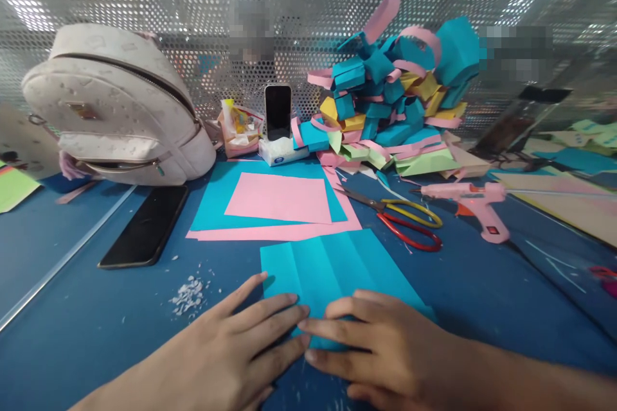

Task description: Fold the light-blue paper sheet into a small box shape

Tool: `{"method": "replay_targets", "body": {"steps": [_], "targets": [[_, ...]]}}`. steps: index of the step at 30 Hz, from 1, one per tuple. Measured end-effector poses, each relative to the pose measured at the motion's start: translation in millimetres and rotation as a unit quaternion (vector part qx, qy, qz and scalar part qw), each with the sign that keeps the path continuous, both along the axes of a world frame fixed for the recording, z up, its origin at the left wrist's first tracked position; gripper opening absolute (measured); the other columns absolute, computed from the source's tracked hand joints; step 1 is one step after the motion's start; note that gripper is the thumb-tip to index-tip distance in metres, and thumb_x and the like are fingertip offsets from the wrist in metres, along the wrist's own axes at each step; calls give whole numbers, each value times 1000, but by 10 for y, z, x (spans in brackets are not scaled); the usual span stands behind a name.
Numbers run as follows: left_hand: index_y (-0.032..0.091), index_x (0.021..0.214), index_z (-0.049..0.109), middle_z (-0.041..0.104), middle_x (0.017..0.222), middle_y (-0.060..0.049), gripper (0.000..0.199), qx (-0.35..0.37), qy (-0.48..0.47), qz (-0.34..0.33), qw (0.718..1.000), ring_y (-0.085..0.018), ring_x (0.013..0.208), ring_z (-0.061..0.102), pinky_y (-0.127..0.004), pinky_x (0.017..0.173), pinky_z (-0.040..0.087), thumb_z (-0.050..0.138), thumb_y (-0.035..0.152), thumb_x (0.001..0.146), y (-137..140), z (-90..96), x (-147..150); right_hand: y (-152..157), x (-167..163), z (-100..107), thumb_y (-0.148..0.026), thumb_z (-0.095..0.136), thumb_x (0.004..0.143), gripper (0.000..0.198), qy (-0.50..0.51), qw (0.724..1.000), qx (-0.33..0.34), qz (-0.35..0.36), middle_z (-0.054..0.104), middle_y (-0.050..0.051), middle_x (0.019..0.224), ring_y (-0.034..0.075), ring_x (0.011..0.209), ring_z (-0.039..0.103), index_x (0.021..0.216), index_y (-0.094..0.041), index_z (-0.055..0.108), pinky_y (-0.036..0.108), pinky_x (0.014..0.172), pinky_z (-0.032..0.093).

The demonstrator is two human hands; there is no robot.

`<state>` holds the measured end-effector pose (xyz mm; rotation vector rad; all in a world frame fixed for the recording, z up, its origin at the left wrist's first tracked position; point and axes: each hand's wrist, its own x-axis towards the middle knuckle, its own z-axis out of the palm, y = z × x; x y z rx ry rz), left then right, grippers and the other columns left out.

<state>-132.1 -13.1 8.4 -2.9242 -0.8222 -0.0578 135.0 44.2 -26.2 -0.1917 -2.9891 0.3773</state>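
A sheet of blue paper [332, 263] with several parallel creases lies on the table in front of me. My left hand [226, 340] rests on its near left part, palm down, fingers stretched out and spread. From the right, my right hand [385, 347] lies over the near edge with its fingers slightly bent and apart. The fingertips of both hands meet at the sheet's near edge. Part of that edge is hidden under the right hand. Beyond it, a smaller pink sheet [282, 198] lies on larger blue and pink sheets.
Scissors [385, 205] and a pink glue gun [475, 202] lie at the right. Behind them rises a pile of folded paper pieces [385, 96]. At the left are a black phone [144, 228], a white backpack [120, 103] and small white scraps [189, 295]. Another phone [278, 112] stands upright behind.
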Motion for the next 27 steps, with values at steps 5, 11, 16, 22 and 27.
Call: {"method": "replay_targets", "body": {"steps": [5, 11, 16, 22, 27], "targets": [[28, 132, 55, 58, 136, -3, 37, -2, -6, 23, 1000, -20, 130, 49, -43, 111, 39, 49, 27, 96, 14, 10, -4, 93, 22, 20, -39, 43, 101, 36, -20, 1000, -19, -11, 44, 0, 148, 25, 128, 43, 135, -32, 52, 44, 93, 45], [23, 132, 56, 64, 127, -2, 35, 33, -42, 9, 999, -18, 130, 48, -41, 119, 24, 40, 28, 101, 9, -180, -8, 90, 0, 42, -36, 46, 100, 35, -11, 999, -39, -19, 45, 2, 147, 26, 123, 44, 133, -30, 56, 43, 92, 46], [18, 118, 66, 71, 110, -1, 30, 112, -81, -17, 990, -16, 116, 57, -41, 122, 11, 41, 20, 101, -38, -355, 6, 97, 19, 26, -38, 48, 99, 34, 3, 999, -38, -22, 46, 2, 146, 26, 123, 44, 132, -31, 57, 44, 90, 47], [17, 107, 70, 72, 103, -1, 31, 132, -105, 37, 985, -18, 109, 60, -41, 122, 14, 40, 18, 101, -82, -351, 24, 98, 34, 18, -38, 45, 100, 35, -7, 999, -37, -27, 43, -2, 149, 25, 125, 43, 133, -32, 55, 44, 90, 47], [14, 101, 73, 72, 96, -4, 34, 131, -119, 84, 981, -18, 105, 61, -40, 122, 16, 40, 19, 101, -103, -349, 36, 100, 23, 19, -38, 47, 99, 34, 0, 999, -41, -27, 46, 0, 147, 25, 125, 44, 132, -32, 56, 44, 91, 47]]}}
